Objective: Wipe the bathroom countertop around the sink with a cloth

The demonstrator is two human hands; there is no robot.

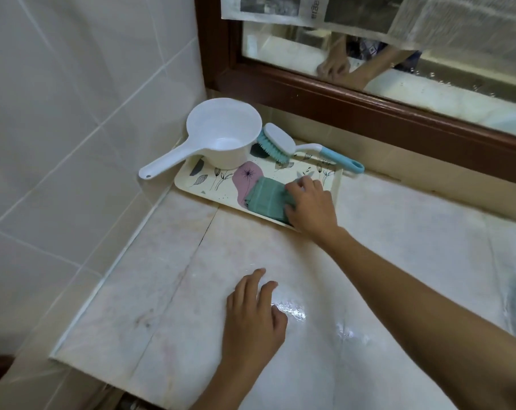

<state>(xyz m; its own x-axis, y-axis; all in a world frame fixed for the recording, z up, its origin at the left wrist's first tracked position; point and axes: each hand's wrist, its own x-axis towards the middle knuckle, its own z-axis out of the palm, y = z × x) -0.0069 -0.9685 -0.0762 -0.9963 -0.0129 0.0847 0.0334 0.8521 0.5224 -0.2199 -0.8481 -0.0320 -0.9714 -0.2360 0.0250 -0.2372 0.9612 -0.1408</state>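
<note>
1. Head view: the right hand (310,207) reaches across to the tray (221,184) at the countertop's (398,232) far left corner, fingers curled onto the cloth (265,199).
2. The left hand (252,321) lies flat on the countertop near its front edge, fingers spread, holding nothing.
3. The cloth is green, folded, lying on the tray's near right part, its right end under the hand.
4. A ladle (221,134) and brush (280,140) sit at the tray's far edge.

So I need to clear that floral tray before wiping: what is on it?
On the cream floral tray: white plastic dipper, teal-bristled scrub brush, folded green cloth under the right hand. The hand hides the cloth's right end.
</note>
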